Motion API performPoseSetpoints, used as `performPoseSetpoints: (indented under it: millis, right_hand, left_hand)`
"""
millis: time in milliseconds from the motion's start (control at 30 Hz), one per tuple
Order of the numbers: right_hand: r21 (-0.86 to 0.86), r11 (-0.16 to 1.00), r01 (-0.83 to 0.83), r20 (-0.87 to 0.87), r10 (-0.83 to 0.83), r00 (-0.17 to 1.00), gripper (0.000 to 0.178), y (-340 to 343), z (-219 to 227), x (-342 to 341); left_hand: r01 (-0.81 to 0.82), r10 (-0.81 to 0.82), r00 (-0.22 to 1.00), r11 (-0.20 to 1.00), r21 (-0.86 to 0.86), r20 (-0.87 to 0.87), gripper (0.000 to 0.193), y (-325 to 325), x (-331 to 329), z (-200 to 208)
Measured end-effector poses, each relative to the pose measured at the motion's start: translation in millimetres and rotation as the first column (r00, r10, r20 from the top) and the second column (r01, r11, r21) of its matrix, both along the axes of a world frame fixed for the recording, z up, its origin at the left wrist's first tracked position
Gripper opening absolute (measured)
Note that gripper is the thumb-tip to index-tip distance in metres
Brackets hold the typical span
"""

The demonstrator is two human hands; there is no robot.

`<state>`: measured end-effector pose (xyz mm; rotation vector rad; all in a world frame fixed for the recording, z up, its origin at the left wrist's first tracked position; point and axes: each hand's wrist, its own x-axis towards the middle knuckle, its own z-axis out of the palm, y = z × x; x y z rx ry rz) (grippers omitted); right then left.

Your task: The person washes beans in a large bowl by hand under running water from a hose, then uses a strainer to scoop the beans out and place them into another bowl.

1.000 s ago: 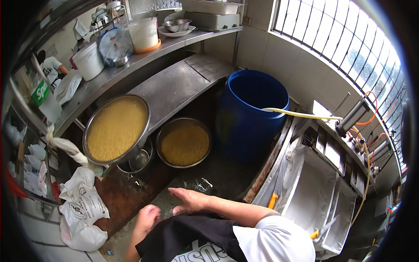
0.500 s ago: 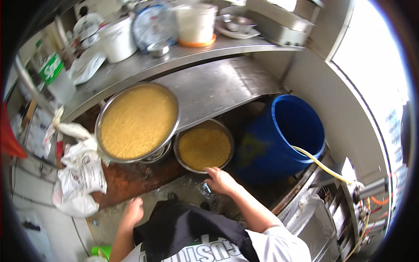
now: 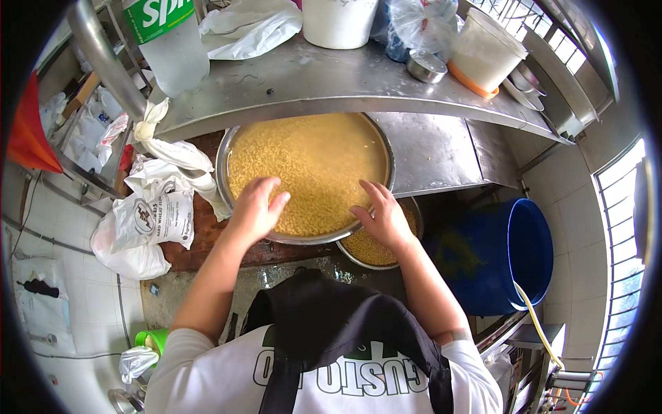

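- Just above centre, toward twelve o'clock: wide steel basin (image 3: pixel 310 241), filled with yellow grains (image 3: pixel 276 155) under cloudy liquid (image 3: pixel 352 141).
- At its eight o'clock: left hand (image 3: pixel 257 210), grip apart — nothing clamped.
- At its four o'clock: right hand (image 3: pixel 386 221), thumb and fingers likewise spread; contact with rim impossible to tell.
- Beyond, at twelve: steel shelf (image 3: pixel 296 83), overlapping the far rim in view — possible knock from raising straight up.
- At four o'clock from centre, lower: smaller pan (image 3: pixel 358 263), perhaps splashed by slopping after uneven lifting or a slipping hold.
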<state>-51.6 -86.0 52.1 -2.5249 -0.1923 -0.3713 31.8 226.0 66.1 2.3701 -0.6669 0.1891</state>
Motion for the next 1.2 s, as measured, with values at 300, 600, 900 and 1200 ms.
performPoseSetpoints:
  millis: [300, 600, 900, 1200]
  right_hand:
    - [-0.308, 0.939, -0.151, -0.597, -0.067, 0.800, 0.121, 30.5, -41.0, 113.4]
    - [-0.158, 0.958, -0.239, -0.665, 0.076, 0.743, 0.115, 29.6, -59.5, 166.4]
    - [-0.156, 0.974, -0.162, -0.660, 0.019, 0.751, 0.045, 19.1, -124.3, 224.4]
    - [-0.046, 0.984, -0.172, -0.738, 0.082, 0.670, 0.045, 22.4, -85.6, 236.5]
  left_hand:
    - [0.116, 0.137, 0.916, 0.810, 0.575, -0.377, 0.098, -11.5, 137.9, -22.1]
    - [0.227, 0.214, 0.818, 0.734, 0.640, -0.534, 0.079, -23.1, 190.9, -66.1]
    - [0.036, 0.161, 0.840, 0.937, 0.348, -0.519, 0.031, 10.1, 249.6, -192.5]
    - [0.054, 0.337, 0.763, 0.817, 0.574, -0.551, 0.029, 40.1, 281.3, -242.1]
